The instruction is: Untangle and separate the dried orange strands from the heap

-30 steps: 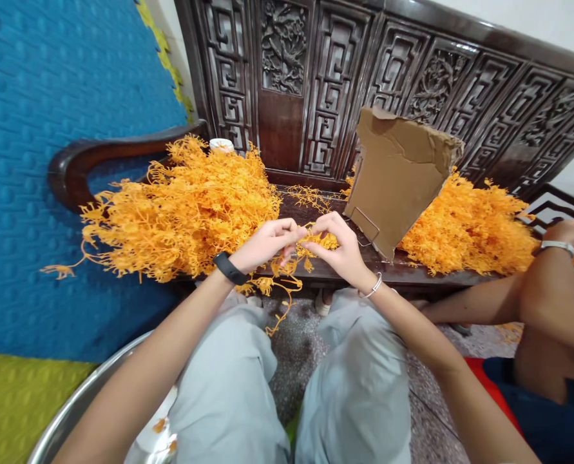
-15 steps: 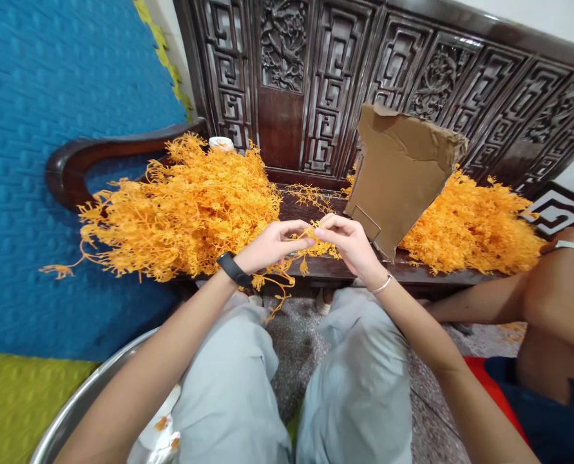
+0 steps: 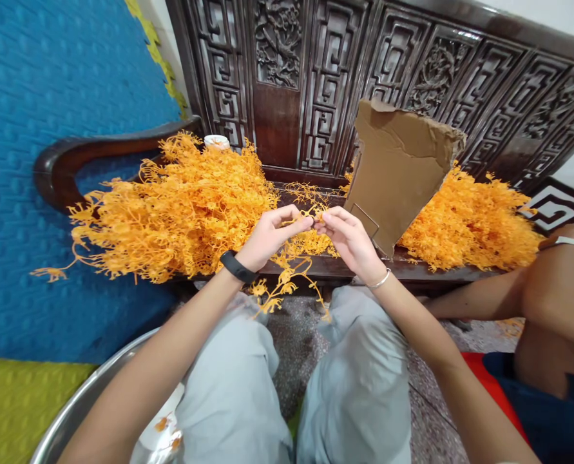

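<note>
Between my two hands runs an orange plastic sprig (image 3: 287, 280), thin and branching, its lower strands dangling over the bench edge above the floor. My left hand (image 3: 279, 235), with a black band at the wrist, pinches the sprig between thumb and forefinger. Close beside it, fingertips nearly touching, my right hand (image 3: 347, 238) pinches another part of the same sprig. A big heap of orange plastic sprigs (image 3: 185, 212) lies just left of my left hand. Smaller loose pieces (image 3: 310, 241) rest on the bench behind my fingers.
An upright cardboard piece (image 3: 400, 171) divides the dark wooden bench (image 3: 310, 270), with a second orange heap (image 3: 470, 225) right of it. A white round container (image 3: 216, 141) stands behind the left heap. Another person's arm (image 3: 554, 283) is at right. A metal basin (image 3: 81, 403) sits lower left.
The sprig's strands have swung out and now hang wider, further right. Both hands have shifted slightly, the fingers still pinching it. The view has moved a little.
</note>
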### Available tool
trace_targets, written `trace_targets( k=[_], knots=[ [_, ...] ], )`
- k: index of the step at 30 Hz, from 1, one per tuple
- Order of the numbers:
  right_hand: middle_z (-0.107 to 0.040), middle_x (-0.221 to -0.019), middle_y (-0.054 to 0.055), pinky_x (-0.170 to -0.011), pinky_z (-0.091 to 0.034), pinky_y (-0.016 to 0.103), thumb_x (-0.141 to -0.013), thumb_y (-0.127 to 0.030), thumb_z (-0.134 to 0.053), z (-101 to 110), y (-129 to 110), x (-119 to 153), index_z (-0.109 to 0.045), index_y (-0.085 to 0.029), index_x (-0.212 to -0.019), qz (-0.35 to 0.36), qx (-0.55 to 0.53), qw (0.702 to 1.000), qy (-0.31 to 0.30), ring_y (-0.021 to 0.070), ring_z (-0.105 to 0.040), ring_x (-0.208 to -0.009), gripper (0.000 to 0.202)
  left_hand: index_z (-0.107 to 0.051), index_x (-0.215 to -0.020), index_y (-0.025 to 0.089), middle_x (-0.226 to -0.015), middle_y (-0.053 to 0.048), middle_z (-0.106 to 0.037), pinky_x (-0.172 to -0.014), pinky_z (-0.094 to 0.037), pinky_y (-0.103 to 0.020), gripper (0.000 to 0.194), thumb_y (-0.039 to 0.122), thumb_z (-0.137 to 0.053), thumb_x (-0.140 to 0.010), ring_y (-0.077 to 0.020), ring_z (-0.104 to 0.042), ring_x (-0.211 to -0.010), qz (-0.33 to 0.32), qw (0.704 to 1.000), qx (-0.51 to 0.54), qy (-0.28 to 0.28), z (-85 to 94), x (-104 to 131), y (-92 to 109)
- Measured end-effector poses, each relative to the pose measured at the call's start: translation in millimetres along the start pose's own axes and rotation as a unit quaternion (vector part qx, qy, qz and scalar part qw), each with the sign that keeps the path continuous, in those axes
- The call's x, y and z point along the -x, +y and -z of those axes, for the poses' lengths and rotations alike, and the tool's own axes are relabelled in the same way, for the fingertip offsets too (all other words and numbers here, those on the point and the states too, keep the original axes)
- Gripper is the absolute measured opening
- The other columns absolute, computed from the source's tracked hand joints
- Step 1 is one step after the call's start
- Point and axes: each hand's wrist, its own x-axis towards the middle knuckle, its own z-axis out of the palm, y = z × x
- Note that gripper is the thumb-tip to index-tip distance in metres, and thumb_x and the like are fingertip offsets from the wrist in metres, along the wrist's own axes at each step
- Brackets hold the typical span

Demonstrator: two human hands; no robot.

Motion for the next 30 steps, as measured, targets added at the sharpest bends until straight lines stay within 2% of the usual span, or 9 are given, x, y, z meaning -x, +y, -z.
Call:
trace_targets(
  k=[3,5,8,11,14,17,21,27,30],
  knots=[
    [-0.062,-0.076,-0.002,-0.077,-0.046,0.026,-0.071,-0.027,-0.068,0,-1,0,-0.062,-0.020,-0.073,0.025,0.013,1.000,-0.009,0.0094,-0.059,-0.074,0.009,-0.060,-0.076,0.015,-0.073,-0.001,-0.064,-0.076,-0.045,-0.027,0.021,0.036,-0.062,-0.076,-0.0124,-0.060,-0.074,-0.012,0.999,0.036,-0.008,-1.3,0,2],
    [-0.061,-0.073,-0.003,-0.077,-0.047,0.026,-0.071,-0.027,-0.069,-2,-1,1,-0.062,-0.020,-0.073,0.039,0.024,0.999,-0.003,0.0092,-0.059,-0.072,0.010,-0.059,-0.083,0.016,-0.063,0.001,-0.063,-0.062,-0.045,-0.024,0.021,0.036,-0.062,-0.076,-0.0109,-0.059,-0.060,0.004,0.999,0.045,-0.013,-0.9,1,3],
    [-0.061,-0.072,-0.003,-0.071,-0.047,0.025,-0.069,-0.026,-0.070,-4,-1,2,-0.063,-0.021,-0.075,0.051,0.052,0.997,0.004,0.0086,-0.057,-0.069,0.011,-0.055,-0.086,0.018,-0.045,0.005,-0.057,-0.040,-0.028,-0.020,0.025,0.037,-0.064,-0.074,-0.0072,-0.045,-0.035,0.047,0.998,0.024,-0.031,0.8,4,4],
    [-0.063,-0.076,-0.002,-0.069,-0.048,0.025,-0.067,-0.025,-0.072,-6,-3,4,-0.065,-0.020,-0.076,0.055,0.079,0.995,0.000,0.0086,-0.056,-0.069,0.013,-0.054,-0.086,0.019,-0.038,0.006,-0.052,-0.036,-0.019,-0.019,0.025,0.040,-0.062,-0.076,-0.0054,-0.036,-0.029,0.067,0.997,0.017,-0.041,2.5,5,4],
    [-0.062,-0.074,-0.002,-0.069,-0.048,0.026,-0.066,-0.026,-0.072,-7,-4,5,-0.064,-0.019,-0.073,0.052,0.094,0.994,0.002,0.0085,-0.056,-0.067,0.013,-0.058,-0.080,0.018,-0.042,0.006,-0.050,-0.040,-0.031,-0.020,0.022,0.039,-0.062,-0.075,-0.0073,-0.044,-0.035,0.059,0.998,0.025,-0.026,3.9,4,1],
    [-0.061,-0.071,-0.003,-0.069,-0.047,0.026,-0.066,-0.026,-0.072,-6,-4,5,-0.064,-0.019,-0.073,0.046,0.095,0.994,-0.008,0.0085,-0.056,-0.065,0.013,-0.061,-0.069,0.016,-0.061,0.002,-0.058,-0.059,-0.044,-0.024,0.019,0.034,-0.067,-0.070,-0.0098,-0.055,-0.056,0.011,1.000,0.003,-0.011,5.9,2,-3],
    [-0.061,-0.076,-0.003,-0.071,-0.045,0.025,-0.066,-0.024,-0.072,-5,-2,4,-0.065,-0.019,-0.073,0.025,0.081,0.996,-0.005,0.0081,-0.054,-0.068,0.011,-0.057,-0.061,0.014,-0.086,-0.003,-0.060,-0.077,-0.043,-0.027,0.020,0.029,-0.068,-0.068,-0.0141,-0.056,-0.084,-0.052,0.998,-0.033,0.017,8.2,2,-3],
    [-0.059,-0.071,-0.003,-0.065,-0.042,0.023,-0.063,-0.021,-0.070,-7,-3,4,-0.065,-0.019,-0.068,-0.030,0.029,0.999,0.002,0.0074,-0.050,-0.063,0.007,-0.051,-0.058,0.015,-0.052,0.003,-0.053,-0.054,-0.040,-0.023,0.021,0.030,-0.059,-0.071,-0.0091,-0.050,-0.050,0.059,0.989,-0.041,-0.131,4.7,4,5],
    [-0.059,-0.069,-0.003,-0.064,-0.042,0.023,-0.064,-0.019,-0.069,-7,-5,4,-0.065,-0.018,-0.066,-0.026,0.025,0.999,-0.002,0.0071,-0.050,-0.062,0.005,-0.046,-0.057,0.017,-0.038,0.007,-0.041,-0.045,-0.036,-0.022,0.024,0.031,-0.055,-0.075,-0.0081,-0.045,-0.037,0.103,0.983,0.003,-0.154,2.0,5,7]
  ],
)
